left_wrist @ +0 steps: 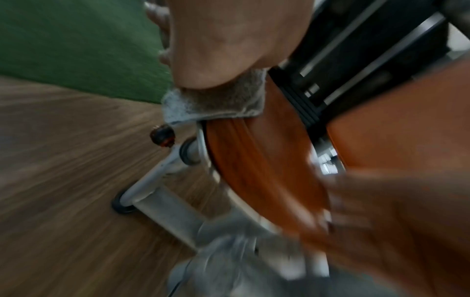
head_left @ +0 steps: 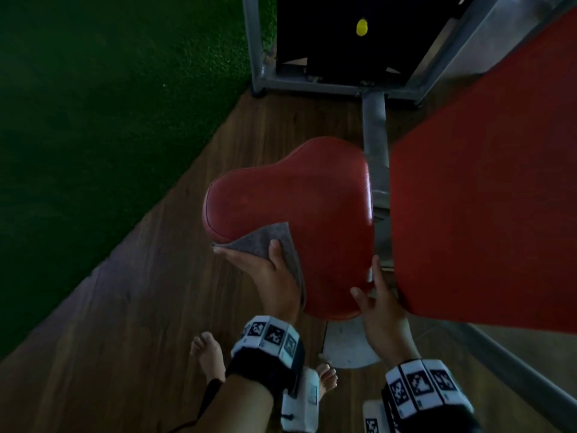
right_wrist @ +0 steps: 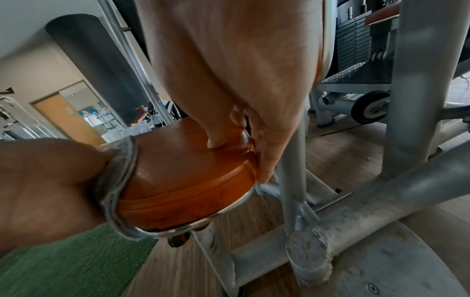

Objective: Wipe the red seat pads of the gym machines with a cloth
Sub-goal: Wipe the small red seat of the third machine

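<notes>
Grey cloth [head_left: 265, 242] lay over the near-left rim of the red seat pad [head_left: 296, 201], pinched there by the thumb of your left hand [head_left: 271, 276]. Most of the pad stretched forward and rightward from that hand, toward the back pad [head_left: 484, 198]. Your right hand [head_left: 382, 310] clasped the near-right corner, thumb on top, probably steadying it.

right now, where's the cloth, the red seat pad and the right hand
cloth [head_left: 254, 241], head view, on the grey flap lying on the pad.
red seat pad [head_left: 312, 207], head view, on the middle of its top surface.
right hand [head_left: 383, 317], head view, on the back of the hand.
</notes>
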A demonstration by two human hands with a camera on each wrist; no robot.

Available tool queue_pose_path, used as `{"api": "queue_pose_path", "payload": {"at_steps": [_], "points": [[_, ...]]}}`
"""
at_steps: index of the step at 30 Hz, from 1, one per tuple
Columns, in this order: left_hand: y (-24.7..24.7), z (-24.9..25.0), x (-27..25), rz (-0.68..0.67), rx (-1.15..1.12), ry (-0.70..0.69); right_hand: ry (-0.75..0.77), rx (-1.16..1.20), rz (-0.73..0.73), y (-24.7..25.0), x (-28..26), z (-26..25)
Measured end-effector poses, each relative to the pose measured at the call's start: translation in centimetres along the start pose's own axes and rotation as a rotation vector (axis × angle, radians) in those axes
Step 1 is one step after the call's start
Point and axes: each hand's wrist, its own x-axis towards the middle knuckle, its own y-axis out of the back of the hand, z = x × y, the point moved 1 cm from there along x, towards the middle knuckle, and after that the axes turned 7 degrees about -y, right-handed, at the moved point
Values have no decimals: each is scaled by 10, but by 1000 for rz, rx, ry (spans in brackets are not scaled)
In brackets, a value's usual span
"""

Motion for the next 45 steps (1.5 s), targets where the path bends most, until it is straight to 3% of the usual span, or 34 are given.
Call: {"api": "queue_pose_path", "payload": {"at_steps": [3,6,11,13,18,21,23,26,30,33,36,39,45], "points": [[-2,-12,-24,-117,137,-117,2,-1,5,0,-1,2],[8,-22,-37,-293,439,-274,3,22,12,-1,1,6],[11,1,2,-447,997,-600,45,129,-23,-4,4,18],[-6,15,25,-496,1122,-645,60,197,-42,-5,4,25],[-63,30,28,-770,1210,-776,21,480,-36,-2,-3,31],[-72,25,1,-997,1176,-929,28,627,-54,0,-12,19],[-66,25,-4,-1077,1124,-962,25,660,-48,-2,-16,13],[-51,37,7,-1113,938,-960,25,617,2,-2,-17,9],[-3,58,59,-828,844,-962,23,210,151,-10,-22,-8],[38,60,116,-640,919,-786,-30,-83,140,-22,-37,-38],[66,47,153,-688,1010,-505,143,-283,335,-34,-36,-66],[70,36,160,-777,941,-483,224,-343,318,-47,-1,-77],[69,32,161,-767,861,-436,173,-476,397,-54,53,-73]]}}
